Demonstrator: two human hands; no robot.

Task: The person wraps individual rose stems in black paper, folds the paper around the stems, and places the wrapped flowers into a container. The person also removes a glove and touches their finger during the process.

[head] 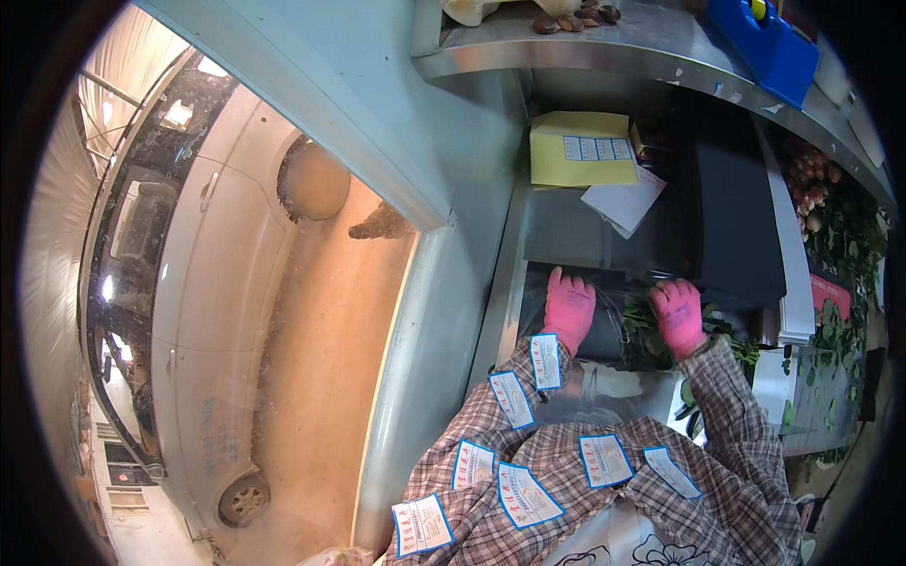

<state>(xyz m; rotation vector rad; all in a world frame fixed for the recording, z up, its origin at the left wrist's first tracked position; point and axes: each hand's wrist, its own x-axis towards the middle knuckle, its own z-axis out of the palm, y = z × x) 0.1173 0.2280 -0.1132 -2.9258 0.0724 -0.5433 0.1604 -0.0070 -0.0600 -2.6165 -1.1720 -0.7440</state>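
My left hand [569, 308], in a pink glove, lies on a dark sheet [601, 329] under clear plastic film, at the left of the metal worktop. To its right, my right hand [678, 315], also in a pink glove, has bent fingers at the upper edge of the film, over green leafy stems [640, 332]. Whether its fingers pinch the film cannot be told. The leafy stems lie between the hands, partly hidden by the right hand and sleeve. Printed stickers [511, 400] are stuck on my plaid sleeves and front.
A tall stack of black sheets [732, 205] stands right of the hands, beside white sheets [798, 276]. Beyond lie a yellow pad [580, 166] and white papers [626, 201]. A metal shelf [601, 60] overhangs, holding a blue tape dispenser [768, 53]. Flowers [814, 184] are at right.
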